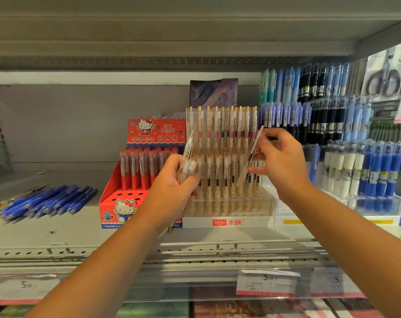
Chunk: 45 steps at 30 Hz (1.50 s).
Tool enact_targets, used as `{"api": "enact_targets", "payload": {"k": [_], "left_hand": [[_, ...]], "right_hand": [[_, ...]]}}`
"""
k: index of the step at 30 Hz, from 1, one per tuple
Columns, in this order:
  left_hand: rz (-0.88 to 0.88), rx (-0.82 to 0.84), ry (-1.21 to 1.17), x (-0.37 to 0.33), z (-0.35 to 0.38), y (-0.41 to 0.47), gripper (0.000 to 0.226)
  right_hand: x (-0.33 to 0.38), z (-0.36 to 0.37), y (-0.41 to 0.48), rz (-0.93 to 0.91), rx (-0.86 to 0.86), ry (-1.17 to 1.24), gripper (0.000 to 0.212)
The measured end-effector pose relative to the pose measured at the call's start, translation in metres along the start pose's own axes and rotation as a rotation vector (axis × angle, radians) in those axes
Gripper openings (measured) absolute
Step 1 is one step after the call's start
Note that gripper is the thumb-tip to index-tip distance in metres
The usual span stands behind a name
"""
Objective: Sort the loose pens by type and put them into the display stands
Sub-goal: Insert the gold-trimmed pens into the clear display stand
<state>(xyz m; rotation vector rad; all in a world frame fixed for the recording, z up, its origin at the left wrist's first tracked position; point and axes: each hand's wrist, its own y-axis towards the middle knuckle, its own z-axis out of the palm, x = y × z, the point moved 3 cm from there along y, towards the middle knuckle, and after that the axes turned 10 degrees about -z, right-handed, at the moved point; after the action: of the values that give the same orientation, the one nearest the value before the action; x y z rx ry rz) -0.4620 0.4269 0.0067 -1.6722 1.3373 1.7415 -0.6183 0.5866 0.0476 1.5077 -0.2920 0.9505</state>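
The left hand (174,180) grips a bundle of clear gold-clipped pens (188,157). The right hand (279,161) pinches one matching slanted pen (250,157) over the clear tiered acrylic stand (229,203) behind both hands. Lowered at this slant, it could miss its hole and knock neighbouring pens.

Head-worn view, close, facing shelf (57,235)

Blue pens (48,200) lying loose at left, clear gold-clipped pens (222,125) upright in clear stand (199,222)
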Motion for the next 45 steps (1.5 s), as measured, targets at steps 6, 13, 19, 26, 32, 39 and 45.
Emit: {"api": "enact_targets", "payload": {"k": [6, 13, 19, 26, 32, 39, 45], "left_hand": [[0.034, 0.049, -0.03, 0.0, 0.001, -0.004, 0.025], [0.029, -0.007, 0.015, -0.001, 0.002, -0.004, 0.022], [0.067, -0.035, 0.049, -0.006, 0.003, -0.004, 0.004], [0.058, -0.027, 0.068, -0.006, 0.002, -0.002, 0.007], [0.064, -0.034, 0.083, -0.005, 0.002, -0.002, 0.006], [0.078, -0.023, 0.082, -0.003, 0.001, 0.0, 0.003], [0.106, 0.011, 0.076, -0.004, 0.003, -0.002, 0.007]], "right_hand": [[-0.008, 0.003, -0.006, -0.053, 0.076, -0.105, 0.014], [-0.014, 0.014, -0.012, -0.067, 0.307, -0.279, 0.011], [-0.012, 0.015, -0.011, -0.112, 0.369, -0.383, 0.018], [-0.013, 0.012, -0.007, -0.026, 0.363, -0.36, 0.008], [-0.018, 0.014, -0.011, 0.073, 0.422, -0.368, 0.012], [0.002, 0.014, -0.02, -0.277, 0.249, -0.597, 0.01], [0.017, 0.042, -0.034, -0.034, 0.49, -0.158, 0.019]]}}
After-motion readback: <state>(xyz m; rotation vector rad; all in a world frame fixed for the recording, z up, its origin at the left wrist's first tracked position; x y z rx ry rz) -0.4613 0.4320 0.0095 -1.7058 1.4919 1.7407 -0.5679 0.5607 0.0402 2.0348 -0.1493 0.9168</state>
